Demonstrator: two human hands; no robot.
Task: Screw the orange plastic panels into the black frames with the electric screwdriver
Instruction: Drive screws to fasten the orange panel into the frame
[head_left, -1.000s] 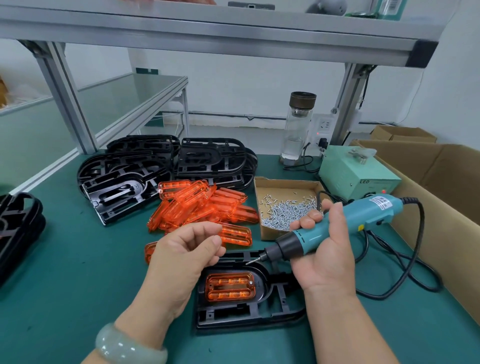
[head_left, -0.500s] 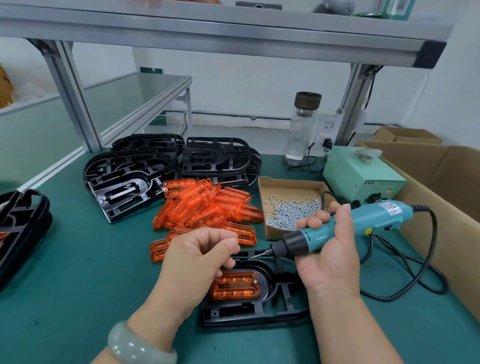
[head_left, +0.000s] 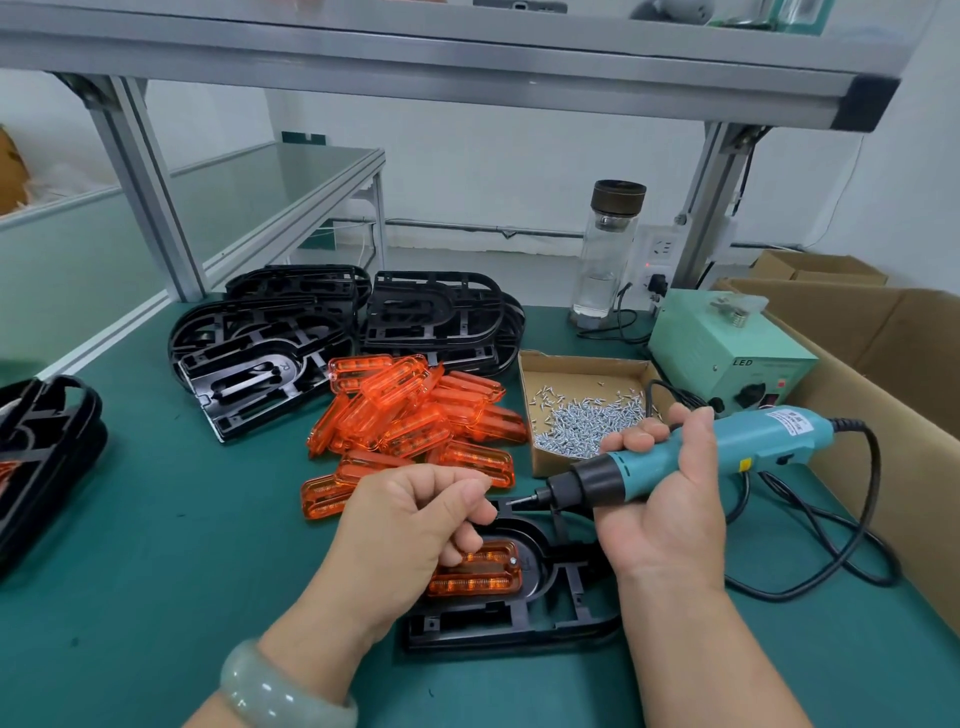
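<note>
Stacked black plastic frames (head_left: 431, 317) and piled orange panels (head_left: 415, 415) are left undone behind the black work frame (head_left: 519, 623). An orange ribbed plastic panel (head_left: 478, 571) is seated in it, with one silver screw (head_left: 513, 560) driven. Above it, the teal electric screwdriver (head_left: 701, 457) is gripped by the right hand (head_left: 670, 509). The left hand (head_left: 410, 530) is curled; contents cannot be told. It has been brought nearer the bit than earlier.

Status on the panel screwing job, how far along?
Done: one orange plastic panel sits in the near black frame with one silver screw in. In hand: right hand grips the teal electric screwdriver; left hand curls beside its bit. Left: loose orange panel pile and black frame stacks.
</note>
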